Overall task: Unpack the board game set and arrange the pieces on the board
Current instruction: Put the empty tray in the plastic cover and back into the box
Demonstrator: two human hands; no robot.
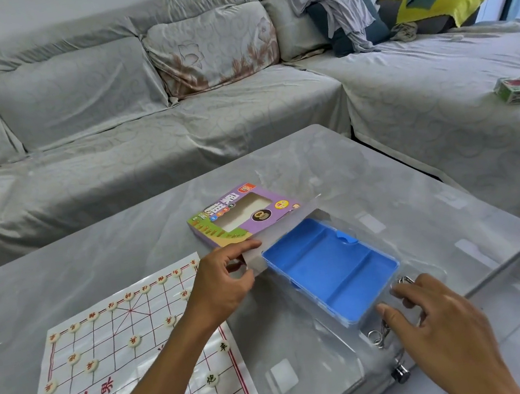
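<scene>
Lower right, his right hand [440,314] hovers relaxed beside the empty blue tray [331,270]; the left hand [221,284] pinches its clear lid [287,226]. Pieces [135,341] sit on the paper board [136,373], lower left; a forearm sweep might scatter them.

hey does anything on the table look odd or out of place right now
Little stands out. The blue tray sits empty in its clear case and lies askew to the table edge. A set of metal keys lies partly under the right hand, unrelated to the game.
</scene>
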